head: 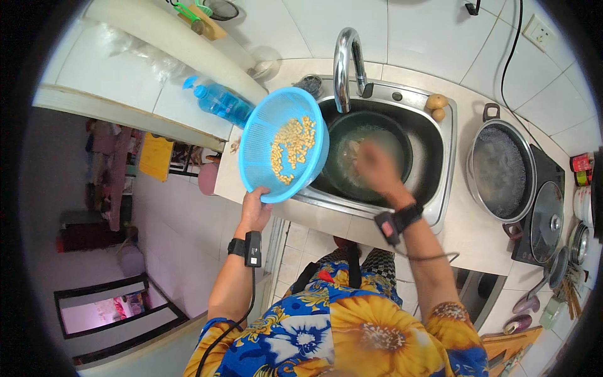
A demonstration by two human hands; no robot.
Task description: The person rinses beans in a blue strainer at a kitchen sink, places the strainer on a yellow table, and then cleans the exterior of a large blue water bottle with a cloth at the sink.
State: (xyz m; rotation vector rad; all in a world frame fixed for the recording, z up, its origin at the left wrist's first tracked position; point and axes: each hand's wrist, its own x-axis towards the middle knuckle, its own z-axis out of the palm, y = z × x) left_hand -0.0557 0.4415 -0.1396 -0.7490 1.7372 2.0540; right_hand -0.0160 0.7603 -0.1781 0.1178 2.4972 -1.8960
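Note:
A blue plastic colander (256, 160) is tilted at the left edge of the sink, with soybean-like yellow beans (294, 141) inside. My left hand (256, 207) grips its near rim. In the sink basin (426, 155) sits a dark round pan or basin (407, 141) of water. My right hand (377, 167) reaches into it, blurred, near some pale pieces; its fingers cannot be made out, nor whether they hold anything. The chrome faucet (348, 66) arches over the sink.
Blue spray bottles (224, 103) stand left of the colander. Two potatoes (437, 106) rest on the sink's back right corner. Right of the sink is a large pot (501, 169) of cloudy liquid, beside a glass lid (546, 221) on a black cooktop (525, 249). An eggplant (517, 324) lies farther right.

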